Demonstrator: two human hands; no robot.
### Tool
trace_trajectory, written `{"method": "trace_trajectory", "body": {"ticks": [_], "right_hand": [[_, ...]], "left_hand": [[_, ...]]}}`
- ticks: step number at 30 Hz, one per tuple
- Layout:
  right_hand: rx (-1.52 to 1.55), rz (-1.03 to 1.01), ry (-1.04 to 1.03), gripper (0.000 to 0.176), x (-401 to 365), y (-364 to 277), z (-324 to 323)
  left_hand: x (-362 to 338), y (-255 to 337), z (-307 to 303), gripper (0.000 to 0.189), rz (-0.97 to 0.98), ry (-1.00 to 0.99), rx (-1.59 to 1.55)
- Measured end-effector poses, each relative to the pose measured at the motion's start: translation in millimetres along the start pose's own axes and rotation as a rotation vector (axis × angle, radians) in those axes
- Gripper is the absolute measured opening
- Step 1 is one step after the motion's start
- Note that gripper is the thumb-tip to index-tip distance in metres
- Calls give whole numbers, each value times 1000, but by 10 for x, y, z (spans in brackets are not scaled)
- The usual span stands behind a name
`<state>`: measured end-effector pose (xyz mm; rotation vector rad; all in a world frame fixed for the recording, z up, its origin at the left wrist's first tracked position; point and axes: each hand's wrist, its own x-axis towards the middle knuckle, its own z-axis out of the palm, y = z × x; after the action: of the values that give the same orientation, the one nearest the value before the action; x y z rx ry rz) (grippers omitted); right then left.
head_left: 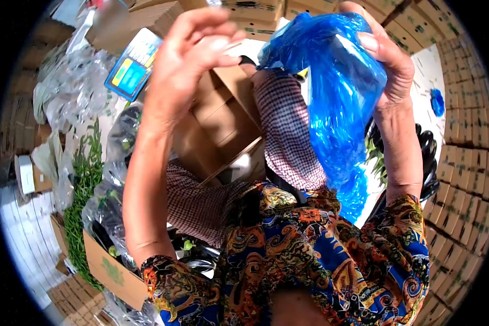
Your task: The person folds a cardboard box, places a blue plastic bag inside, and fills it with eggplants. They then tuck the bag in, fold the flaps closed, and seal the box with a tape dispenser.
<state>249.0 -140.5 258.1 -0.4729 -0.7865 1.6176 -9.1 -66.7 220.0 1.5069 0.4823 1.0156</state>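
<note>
My right hand (388,62), raised at the upper right, grips a crumpled blue plastic bag (337,92) between thumb and fingers. The bag hangs down in front of my knee, its lower end near my lap. Raised at the upper left, my left hand (187,65) is apart from the bag, fingers loosely curved and spread, slightly blurred, with nothing visible in them. Between my legs stands an open cardboard box (223,122), with its flaps and inner walls showing. Its bottom is partly hidden.
Clear plastic bags, some with eggplants (106,228), lie at my left beside a long heap of green peppers (84,201). A blue and white panel (130,65) stands behind my left hand. More eggplants (429,157) lie at my right. Stacked cartons (467,130) line the right side.
</note>
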Motion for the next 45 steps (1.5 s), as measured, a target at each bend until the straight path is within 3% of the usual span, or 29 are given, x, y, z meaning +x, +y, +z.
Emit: {"method": "trace_trajectory", "body": {"ticks": [1, 2, 3, 4, 6, 8, 9, 10, 11, 12, 15, 18, 21, 22, 24, 27, 29, 31, 32, 33, 35, 36, 37, 38, 40, 41, 43, 45], "right_hand": [[-207, 10, -8, 20, 5, 36, 258], [-150, 57, -130, 20, 51, 104, 302], [-92, 101, -250, 21, 81, 137, 321], [-142, 83, -226, 24, 90, 149, 432], [-240, 47, -180, 32, 29, 126, 758], [-379, 15, -207, 44, 65, 21, 673], [-448, 2, -211, 50, 113, -39, 534], [-495, 0, -207, 56, 141, -59, 415], [-493, -35, -156, 42, 163, -33, 340], [-500, -12, -110, 37, 201, -24, 247], [-316, 71, -235, 28, 376, 55, -86], [-353, 88, -148, 26, 399, 166, -90], [-382, 225, -123, 21, 450, 388, -85], [-448, 232, -64, 21, 465, 498, -63], [-472, 267, 20, 21, 499, 697, -44], [-544, 342, -38, 26, 549, 849, 41], [-524, 402, -61, 33, 562, 866, 61], [-568, 438, -124, 40, 561, 839, 70], [-621, 445, -177, 44, 539, 792, 47], [-673, 451, -229, 48, 514, 734, 25], [-715, 586, -258, 60, 421, 617, -96], [-784, 609, -296, 60, 382, 543, -184], [-852, 633, -333, 60, 332, 475, -268], [-914, 692, -333, 58, 309, 349, -259], [-1025, 616, -274, 52, 199, 227, -321], [-1088, 567, -243, 50, 177, 150, -309], [-1140, 588, -116, 26, 154, 23, -311], [-800, 584, -42, 16, 178, -6, -479]], "left_hand": [[-35, 33, 126, 50, 81, 101, 135], [-44, -67, 86, 65, 76, -20, 157], [-31, -120, 242, 70, -7, -57, -30], [-63, -351, 164, 70, -85, -39, -5], [-142, -591, 62, 63, -163, 74, 52], [-179, -617, -71, 43, -89, 70, 18], [-204, -625, -243, 37, -15, -30, -45], [-305, -557, -380, 36, -86, 12, -13], [-427, -476, -560, 35, -157, 54, 20], [-559, -499, -792, 33, -270, 29, 209], [-848, -681, -1288, 31, -634, -124, 618], [-1010, -911, -1460, 35, -575, -160, 982], [-1045, -1111, -1341, 41, -235, 278, 1167], [-874, -774, -1156, 51, -462, 214, 984], [-715, -537, -842, 56, -350, 98, 265], [-539, -311, -336, 54, -296, -85, 204], [-494, -702, -353, 48, -353, -245, 117], [-576, -947, -332, 34, -411, -203, 131], [-749, -1375, -256, 28, -311, -63, -188], [-795, -1245, -39, 27, -381, 8, -297], [-915, -1154, 56, 27, -536, -170, -146], [-983, -1130, 83, 26, -338, -190, -182], [-1006, -1163, 53, 27, -386, -35, -35], [-962, -1177, -114, 26, -467, 48, -182], [-822, -771, -371, 25, -544, 182, -377], [-800, -792, -517, 23, -370, 124, -221], [-770, -699, -385, 26, -512, 159, -344], [-832, -776, -285, 30, -574, -76, -55]]}}
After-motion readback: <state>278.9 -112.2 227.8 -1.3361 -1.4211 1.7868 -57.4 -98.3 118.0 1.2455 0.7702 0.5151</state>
